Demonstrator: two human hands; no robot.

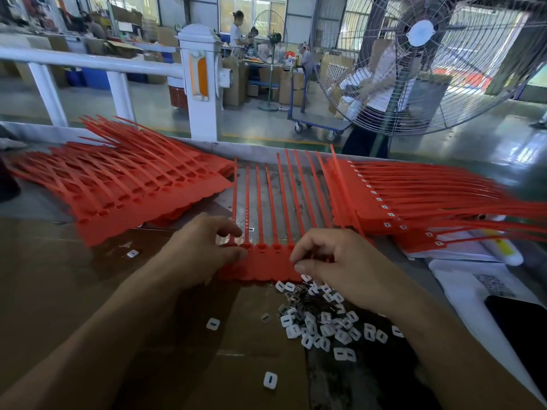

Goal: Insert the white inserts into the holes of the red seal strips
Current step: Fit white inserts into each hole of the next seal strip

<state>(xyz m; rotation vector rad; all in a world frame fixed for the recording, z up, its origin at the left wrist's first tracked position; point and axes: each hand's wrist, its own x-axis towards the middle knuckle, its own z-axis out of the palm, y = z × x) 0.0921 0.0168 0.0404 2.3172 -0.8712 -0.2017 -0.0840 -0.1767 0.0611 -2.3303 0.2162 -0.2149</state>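
Two hands at work on one red seal strip sheet [266,263], which lies flat on the surface [59,276] between them, its tails fanned away from us. We count several sockets along its near edge, and those in view look unfilled.

Left hand [204,250]: grip clamped on the sheet's left end, thumb and forefinger pinching around the socket row.

Right hand [334,261]: fingers curled over the sheet's right end. We cannot tell whether an insert sits under the fingertips.

White inserts [322,321]: loose heap just beside the sheet's near edge, under the right wrist. One stray insert [270,380] lies nearer us.

Unfilled stack [124,184]: far left. Filled stack [414,202]: far right, white showing in its sockets.

Risks, as we judge them: an insert turned the wrong way could jam or sit proud in its socket. The right wrist may scatter the heap. The sheet may slide if the left pinch slackens. A hidden socket could go unfilled.
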